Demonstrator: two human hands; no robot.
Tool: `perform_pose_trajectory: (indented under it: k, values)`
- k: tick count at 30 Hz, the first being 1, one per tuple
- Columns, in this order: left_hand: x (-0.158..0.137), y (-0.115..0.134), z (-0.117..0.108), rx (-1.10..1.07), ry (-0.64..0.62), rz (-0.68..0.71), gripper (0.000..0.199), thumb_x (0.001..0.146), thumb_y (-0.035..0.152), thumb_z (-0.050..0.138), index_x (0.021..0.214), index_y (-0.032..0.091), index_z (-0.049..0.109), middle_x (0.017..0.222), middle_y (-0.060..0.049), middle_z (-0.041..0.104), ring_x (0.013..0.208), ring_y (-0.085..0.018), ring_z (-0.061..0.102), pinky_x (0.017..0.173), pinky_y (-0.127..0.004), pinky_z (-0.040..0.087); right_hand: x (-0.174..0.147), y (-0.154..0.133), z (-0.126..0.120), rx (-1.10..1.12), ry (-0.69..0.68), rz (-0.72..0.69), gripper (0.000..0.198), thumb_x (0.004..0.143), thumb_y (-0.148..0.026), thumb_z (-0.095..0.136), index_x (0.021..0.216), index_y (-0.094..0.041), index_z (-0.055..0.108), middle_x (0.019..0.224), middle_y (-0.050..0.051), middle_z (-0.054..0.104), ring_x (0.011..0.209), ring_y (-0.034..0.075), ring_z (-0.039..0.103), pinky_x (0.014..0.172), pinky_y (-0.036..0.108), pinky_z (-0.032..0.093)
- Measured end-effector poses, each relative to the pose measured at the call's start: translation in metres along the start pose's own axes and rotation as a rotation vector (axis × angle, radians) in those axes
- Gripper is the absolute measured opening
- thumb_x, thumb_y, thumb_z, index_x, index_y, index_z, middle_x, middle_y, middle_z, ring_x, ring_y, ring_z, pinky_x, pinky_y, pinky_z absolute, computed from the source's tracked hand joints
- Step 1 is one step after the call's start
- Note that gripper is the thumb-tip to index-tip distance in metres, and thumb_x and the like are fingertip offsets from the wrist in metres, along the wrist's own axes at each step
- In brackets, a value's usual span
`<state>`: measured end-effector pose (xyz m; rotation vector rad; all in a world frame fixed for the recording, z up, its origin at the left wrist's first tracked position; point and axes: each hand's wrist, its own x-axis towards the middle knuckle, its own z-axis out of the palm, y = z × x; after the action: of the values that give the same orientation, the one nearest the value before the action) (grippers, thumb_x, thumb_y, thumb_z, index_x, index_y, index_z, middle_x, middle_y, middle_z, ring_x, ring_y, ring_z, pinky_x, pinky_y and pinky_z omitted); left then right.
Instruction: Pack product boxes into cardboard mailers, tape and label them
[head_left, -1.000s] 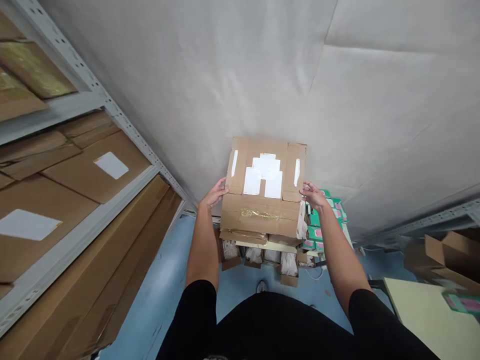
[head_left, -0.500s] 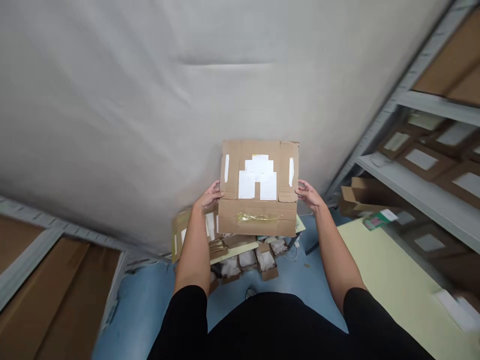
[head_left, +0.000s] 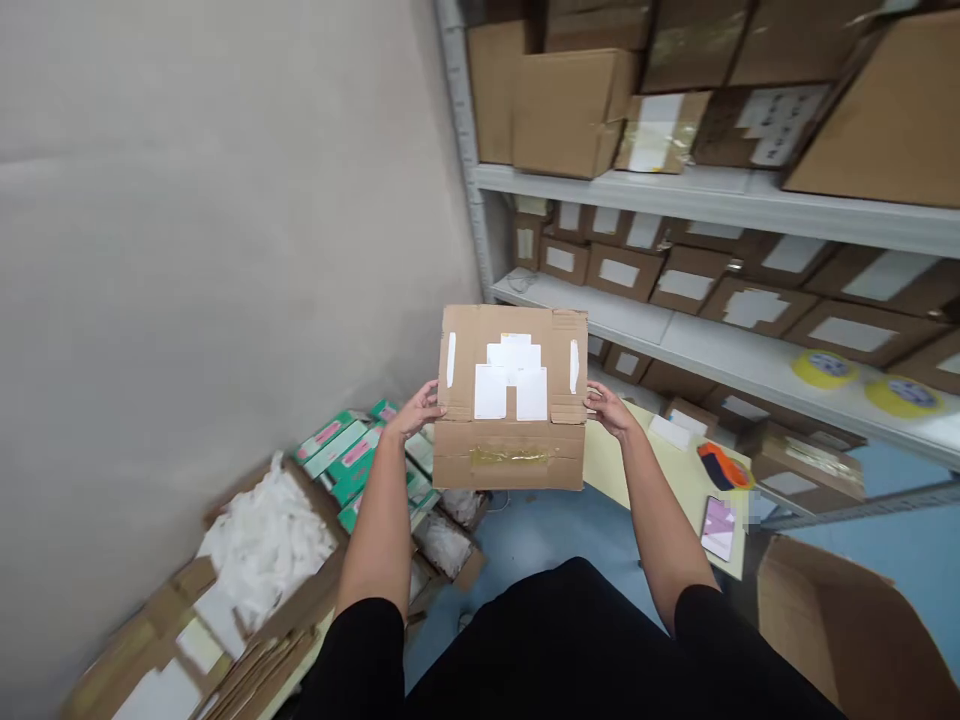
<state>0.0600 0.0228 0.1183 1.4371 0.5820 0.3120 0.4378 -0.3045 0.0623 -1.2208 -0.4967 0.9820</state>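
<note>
At opposite side edges, the left hand [head_left: 416, 410] and right hand [head_left: 609, 410] pinch a labeled cardboard sheet [head_left: 510, 436], raised before the torso [head_left: 577, 640]; light and fairly stiff by its look, likely to fold at creases, it suits an edge hold. Shelving [head_left: 675, 196] stands beyond.

1 head-worn camera looks forward and steeply down over the wearer's black-clothed torso [head_left: 570, 650], near the brown rectangular cardboard piece [head_left: 511, 402], facing the smooth grey wall [head_left: 262, 200] and whitish-grey metal shelving [head_left: 675, 195], taking in the near corner of the pale yellow table [head_left: 686, 480].
</note>
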Motion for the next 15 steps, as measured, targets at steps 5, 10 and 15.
perform_pose_trajectory:
  k: [5,10,15]
  values:
    - [0.077,-0.005,0.078,0.097,-0.185,-0.121,0.106,0.059,0.035,0.094,0.152,0.030,0.043,0.124,-0.008,0.075,0.098,-0.022,0.075,0.080,-0.029,0.057,-0.027,0.018,-0.087,0.004,0.203,0.027,0.061,0.058,-0.034,0.091,0.115,-0.031,0.068,0.087,-0.001,0.070,0.087,0.021,0.070,0.078,0.035,0.057]
    - [0.130,-0.014,0.124,0.216,-0.376,-0.224,0.085,0.065,0.040,0.090,0.142,0.025,0.057,0.121,-0.010,0.076,0.101,-0.024,0.073,0.070,-0.024,0.053,-0.027,0.059,-0.130,-0.030,0.437,0.119,0.055,0.060,-0.029,0.079,0.114,-0.027,0.070,0.082,0.001,0.071,0.082,0.022,0.069,0.074,0.033,0.054]
    - [0.179,-0.044,0.185,0.256,-0.418,-0.179,0.060,0.070,0.041,0.084,0.123,0.023,0.064,0.119,-0.008,0.075,0.094,-0.021,0.071,0.062,-0.022,0.050,-0.022,0.092,-0.146,-0.251,0.678,0.226,0.074,0.060,-0.026,0.069,0.133,-0.020,0.068,0.085,0.005,0.075,0.090,0.027,0.072,0.083,0.039,0.056]
